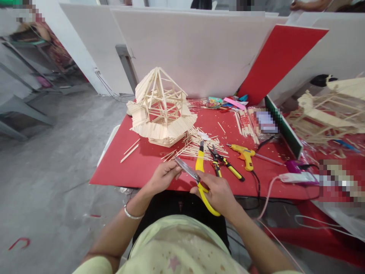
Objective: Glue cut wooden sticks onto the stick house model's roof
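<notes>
Scissors with yellow handles (pixel 209 206) are in my right hand (pixel 218 190), their metal blades pointing up and left toward my left hand. My left hand (pixel 164 176) is closed in a pinch beside the blade tips; what its fingers hold is hidden. Beyond the hands, loose thin wooden sticks (pixel 196 148) lie in a heap on the red table (pixel 114 173). Behind them stands a model building made of sticks (pixel 162 110), its peaked roof partly covered. A yellow-handled cutter (pixel 200 160) and black-and-yellow pliers (pixel 232 169) lie just past my right hand.
A yellow glue gun (pixel 245 154) with a cord lies right of the pliers, near a white power strip (pixel 298 177). Stick bundles (pixel 245 123) are farther back. Another stick model (pixel 327 114) stands beyond a green divider (pixel 285 127). White boards (pixel 194 49) rise behind the table.
</notes>
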### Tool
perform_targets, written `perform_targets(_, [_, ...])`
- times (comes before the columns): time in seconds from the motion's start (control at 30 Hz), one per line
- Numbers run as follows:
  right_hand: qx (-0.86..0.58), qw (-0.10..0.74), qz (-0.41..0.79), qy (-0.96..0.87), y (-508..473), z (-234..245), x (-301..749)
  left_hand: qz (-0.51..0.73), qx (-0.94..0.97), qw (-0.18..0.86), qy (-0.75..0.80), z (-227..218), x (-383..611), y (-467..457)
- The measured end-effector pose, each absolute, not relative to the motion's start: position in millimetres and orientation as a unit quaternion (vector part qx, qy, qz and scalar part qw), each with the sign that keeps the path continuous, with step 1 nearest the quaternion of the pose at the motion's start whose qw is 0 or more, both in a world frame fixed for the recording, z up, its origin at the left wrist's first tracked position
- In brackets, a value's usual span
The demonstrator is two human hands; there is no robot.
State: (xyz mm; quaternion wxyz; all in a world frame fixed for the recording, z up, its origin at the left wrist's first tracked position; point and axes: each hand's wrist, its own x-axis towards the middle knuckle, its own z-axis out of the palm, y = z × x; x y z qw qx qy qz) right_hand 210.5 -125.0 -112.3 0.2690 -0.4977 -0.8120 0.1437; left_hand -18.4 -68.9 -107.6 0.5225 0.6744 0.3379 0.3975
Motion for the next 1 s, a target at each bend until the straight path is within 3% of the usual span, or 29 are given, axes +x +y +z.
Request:
perform_targets(0.1, [-0.493,0.286,0.158,-0.806,-123,-114,210,0.418,0.664,0.526,0.328,-108,-16,-68])
perform_targets(0.27, [-0.511,0.234,0.152,-0.813,-120,-102,207,0.447,0.658,0.524,0.305,-114,-16,-64])
perform_targets(0.57, [-0.502,0.295,0.166,-0.796,-123,-119,209,0.417,0.690,0.473,0.356,-105,-15,-66])
perform_targets(0.8, [-0.512,0.238,0.162,-0.809,-120,-106,209,0.427,0.681,0.510,0.306,-115,-16,-63])
perform_targets(1.0, [-0.507,0.243,0.201,-0.802,-119,-108,210,0.418,0.689,0.502,0.315,-113,-16,-63])
